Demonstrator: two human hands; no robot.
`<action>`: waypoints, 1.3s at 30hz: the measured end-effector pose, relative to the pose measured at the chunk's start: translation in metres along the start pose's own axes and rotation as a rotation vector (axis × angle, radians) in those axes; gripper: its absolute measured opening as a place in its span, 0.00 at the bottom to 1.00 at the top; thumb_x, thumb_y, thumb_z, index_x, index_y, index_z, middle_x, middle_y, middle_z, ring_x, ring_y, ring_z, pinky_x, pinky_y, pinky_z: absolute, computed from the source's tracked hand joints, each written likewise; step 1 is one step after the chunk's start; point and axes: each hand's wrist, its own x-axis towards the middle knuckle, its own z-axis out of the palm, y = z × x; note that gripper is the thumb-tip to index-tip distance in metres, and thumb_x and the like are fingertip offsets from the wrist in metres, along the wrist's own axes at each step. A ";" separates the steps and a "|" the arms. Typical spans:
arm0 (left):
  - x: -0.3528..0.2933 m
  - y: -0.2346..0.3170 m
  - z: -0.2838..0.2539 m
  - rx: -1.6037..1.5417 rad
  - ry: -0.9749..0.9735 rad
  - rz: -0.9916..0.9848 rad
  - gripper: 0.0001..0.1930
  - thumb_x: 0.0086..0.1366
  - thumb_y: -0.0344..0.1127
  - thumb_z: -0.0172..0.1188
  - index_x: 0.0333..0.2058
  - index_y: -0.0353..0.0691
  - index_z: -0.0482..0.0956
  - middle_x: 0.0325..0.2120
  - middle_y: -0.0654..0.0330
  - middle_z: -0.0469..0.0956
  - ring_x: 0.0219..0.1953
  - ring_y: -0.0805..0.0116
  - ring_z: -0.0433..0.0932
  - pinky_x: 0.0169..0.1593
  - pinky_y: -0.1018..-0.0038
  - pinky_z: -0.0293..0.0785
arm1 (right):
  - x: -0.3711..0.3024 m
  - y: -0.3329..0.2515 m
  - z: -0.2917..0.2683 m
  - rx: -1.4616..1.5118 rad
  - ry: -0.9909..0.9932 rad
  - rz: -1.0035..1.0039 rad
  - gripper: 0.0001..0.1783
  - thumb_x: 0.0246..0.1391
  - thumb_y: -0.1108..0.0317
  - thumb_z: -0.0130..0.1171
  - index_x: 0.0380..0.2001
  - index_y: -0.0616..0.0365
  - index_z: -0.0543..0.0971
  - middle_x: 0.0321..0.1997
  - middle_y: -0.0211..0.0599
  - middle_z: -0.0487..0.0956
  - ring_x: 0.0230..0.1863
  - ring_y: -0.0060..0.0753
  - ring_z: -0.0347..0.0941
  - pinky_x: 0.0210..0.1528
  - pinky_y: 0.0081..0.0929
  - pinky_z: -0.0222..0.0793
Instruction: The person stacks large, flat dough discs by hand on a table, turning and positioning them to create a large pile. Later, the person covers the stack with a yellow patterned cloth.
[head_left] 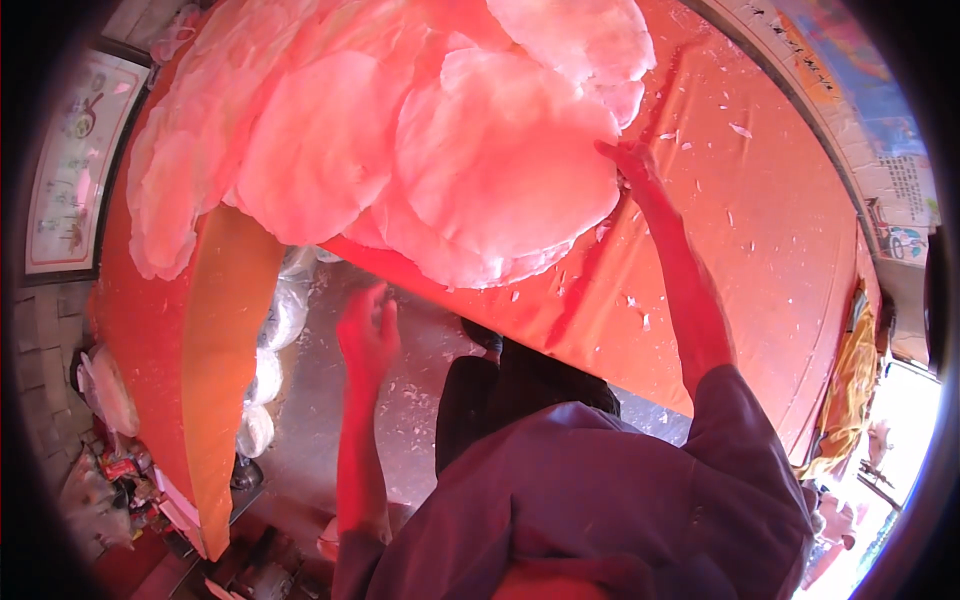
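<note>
Thin, round, pale sheets like flatbread (315,150) overlap in a big pile over the far and left part of an orange-covered table. One large round sheet (500,150) lies on top near the middle. At its right edge is my right hand (632,168), the index finger stretched over the rim and the other fingers bent in. It seems to pinch that rim, though the thumb is hidden. Short of the table's near edge hangs my left hand (367,325), in the air below the pile. Its fingers are loosely bent and apart, with nothing in them.
The orange tablecloth (750,230) carries scattered pale flakes and a long crease on the right. Its left part (190,400) hangs down. Under the table stand several white, plastic-wrapped bundles (262,375). A framed picture (80,165) hangs on the left wall.
</note>
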 end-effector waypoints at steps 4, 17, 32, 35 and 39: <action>0.061 -0.015 -0.003 0.206 0.033 0.161 0.20 0.56 0.27 0.61 0.49 0.35 0.75 0.44 0.47 0.76 0.46 0.48 0.76 0.47 0.61 0.74 | -0.019 -0.040 0.016 0.178 0.068 -0.053 0.17 0.45 0.58 0.69 0.23 0.63 0.80 0.23 0.29 0.79 0.24 0.19 0.73 0.24 0.22 0.65; 0.135 -0.069 0.017 0.542 0.026 0.331 0.27 0.50 0.25 0.58 0.52 0.34 0.72 0.51 0.45 0.70 0.52 0.44 0.71 0.53 0.57 0.69 | -0.087 -0.141 -0.039 0.066 0.131 -0.378 0.06 0.52 0.73 0.61 0.27 0.63 0.75 0.24 0.31 0.78 0.25 0.18 0.74 0.27 0.19 0.69; 0.189 -0.079 -0.033 0.386 0.051 0.479 0.12 0.55 0.23 0.52 0.38 0.36 0.78 0.31 0.51 0.80 0.33 0.50 0.79 0.33 0.62 0.76 | 0.022 -0.110 -0.085 0.367 0.292 -0.480 0.11 0.51 0.67 0.65 0.36 0.60 0.80 0.27 0.27 0.79 0.28 0.17 0.73 0.28 0.19 0.69; 0.198 -0.073 -0.047 0.322 0.087 0.487 0.11 0.56 0.25 0.52 0.38 0.36 0.78 0.30 0.50 0.79 0.30 0.49 0.79 0.33 0.60 0.77 | 0.020 -0.004 -0.049 0.358 0.191 -0.322 0.12 0.51 0.66 0.65 0.37 0.60 0.80 0.27 0.27 0.79 0.28 0.18 0.73 0.29 0.19 0.69; 0.193 -0.069 -0.047 0.343 -0.014 0.481 0.12 0.56 0.27 0.54 0.40 0.35 0.77 0.32 0.51 0.79 0.32 0.49 0.79 0.35 0.61 0.77 | -0.044 -0.002 0.051 -0.178 0.196 0.159 0.22 0.47 0.58 0.69 0.41 0.64 0.81 0.28 0.34 0.80 0.27 0.20 0.75 0.30 0.20 0.71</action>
